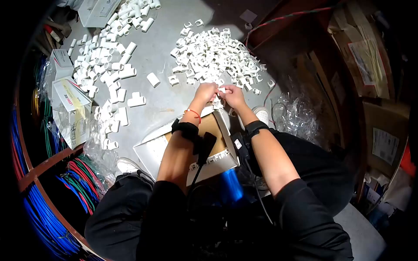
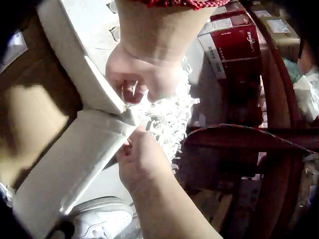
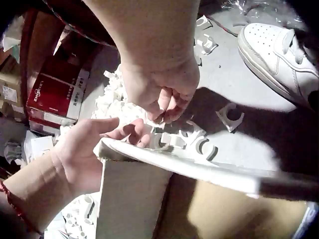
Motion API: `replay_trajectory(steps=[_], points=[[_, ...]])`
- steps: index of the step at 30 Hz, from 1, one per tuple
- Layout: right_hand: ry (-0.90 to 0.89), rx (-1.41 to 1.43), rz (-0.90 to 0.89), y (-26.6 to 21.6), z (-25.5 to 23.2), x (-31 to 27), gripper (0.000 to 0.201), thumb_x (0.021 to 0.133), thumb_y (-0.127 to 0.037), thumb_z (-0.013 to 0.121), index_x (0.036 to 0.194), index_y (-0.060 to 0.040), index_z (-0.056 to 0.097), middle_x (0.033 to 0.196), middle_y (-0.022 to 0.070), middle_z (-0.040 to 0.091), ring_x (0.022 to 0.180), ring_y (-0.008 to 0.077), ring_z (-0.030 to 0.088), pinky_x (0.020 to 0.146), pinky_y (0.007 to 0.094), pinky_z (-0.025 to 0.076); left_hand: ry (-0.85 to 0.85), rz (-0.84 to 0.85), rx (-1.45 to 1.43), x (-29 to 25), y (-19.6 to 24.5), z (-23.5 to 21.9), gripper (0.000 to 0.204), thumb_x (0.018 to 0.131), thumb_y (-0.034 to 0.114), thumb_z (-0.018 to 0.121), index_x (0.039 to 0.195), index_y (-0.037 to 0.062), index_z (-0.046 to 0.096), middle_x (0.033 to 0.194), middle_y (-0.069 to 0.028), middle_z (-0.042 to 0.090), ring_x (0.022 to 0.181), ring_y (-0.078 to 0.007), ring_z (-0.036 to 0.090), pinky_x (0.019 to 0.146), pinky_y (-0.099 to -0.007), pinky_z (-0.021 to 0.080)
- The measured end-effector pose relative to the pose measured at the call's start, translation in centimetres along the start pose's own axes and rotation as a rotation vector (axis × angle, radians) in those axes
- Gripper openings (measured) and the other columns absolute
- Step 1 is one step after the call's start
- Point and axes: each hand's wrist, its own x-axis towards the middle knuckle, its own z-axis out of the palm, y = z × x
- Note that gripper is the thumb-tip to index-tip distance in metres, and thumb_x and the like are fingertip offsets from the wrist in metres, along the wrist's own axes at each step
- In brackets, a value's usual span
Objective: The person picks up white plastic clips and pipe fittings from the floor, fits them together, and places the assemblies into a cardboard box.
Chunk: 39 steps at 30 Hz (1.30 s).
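Observation:
My left hand (image 1: 206, 93), a red cord on its wrist, and my right hand (image 1: 234, 96) work close together beyond a cardboard box (image 1: 146, 150). Thumb and fingers of the right hand (image 3: 162, 92) pinch a small white pipe clip, mostly hidden by the fingertips. Curled fingers of the left hand (image 3: 82, 149) hold white pipe clips (image 3: 177, 139) just over the box rim; the fingers cover part of them. Behind both hands lies a heap of loose U-shaped pipe clips (image 1: 213, 54). One single clip (image 3: 232, 118) sits on the floor beside the right shoe.
Inside the box, a row of joined clips (image 1: 209, 161) lies along the near wall. White pipe fittings (image 1: 109, 69) spread over the floor at left. Cable coils (image 1: 50, 217) fill a rack on the left. Crumpled clear plastic (image 1: 298, 115) and cartons (image 1: 379, 135) stand at right.

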Motion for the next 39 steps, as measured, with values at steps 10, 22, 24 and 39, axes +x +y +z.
replay_trajectory(steps=[10, 22, 24, 39], points=[[-0.398, 0.374, 0.052, -9.8, 2.9, -3.8, 0.023, 0.081, 0.0, 0.042, 0.103, 0.0031, 0.05, 0.086, 0.0052, 0.055, 0.071, 0.008, 0.052, 0.064, 0.0176, 0.046, -0.087, 0.297, 0.038, -9.5, 5.3, -6.5, 0.029, 0.073, 0.003, 0.059, 0.101, -0.0014, 0.053, 0.09, -0.0072, 0.058, 0.079, -0.0104, 0.055, 0.071, -0.0211, 0.046], [-0.873, 0.046, 0.033, -10.9, 12.2, -12.1, 0.016, 0.079, -0.014, 0.055, 0.086, 0.0003, 0.059, 0.075, 0.0032, 0.059, 0.065, 0.0073, 0.054, 0.06, 0.0171, 0.044, 0.093, 0.297, -0.379, -24.2, -3.7, -12.7, 0.022, 0.074, 0.007, 0.059, 0.092, -0.0057, 0.054, 0.086, -0.0107, 0.058, 0.073, -0.0137, 0.058, 0.065, -0.019, 0.048], [-0.881, -0.081, 0.119, -8.8, 13.1, -13.3, 0.015, 0.076, -0.018, 0.059, 0.079, -0.0027, 0.061, 0.069, 0.0027, 0.059, 0.058, 0.0066, 0.053, 0.053, 0.0172, 0.043, 0.076, 0.24, -0.477, -25.1, -7.3, -12.7, 0.022, 0.075, 0.007, 0.058, 0.092, -0.0062, 0.054, 0.085, -0.0117, 0.059, 0.072, -0.0143, 0.059, 0.064, -0.0181, 0.049], [-0.517, -0.875, 0.032, 3.9, 16.0, -15.6, 0.018, 0.061, -0.015, 0.067, 0.057, 0.001, 0.059, 0.052, 0.0073, 0.058, 0.045, 0.0109, 0.055, 0.045, 0.0214, 0.046, 0.029, -0.2, -0.399, -24.2, -17.9, -9.4, 0.025, 0.08, 0.002, 0.042, 0.098, -0.0135, 0.045, 0.093, -0.0232, 0.055, 0.078, -0.0251, 0.059, 0.065, -0.0289, 0.051]])
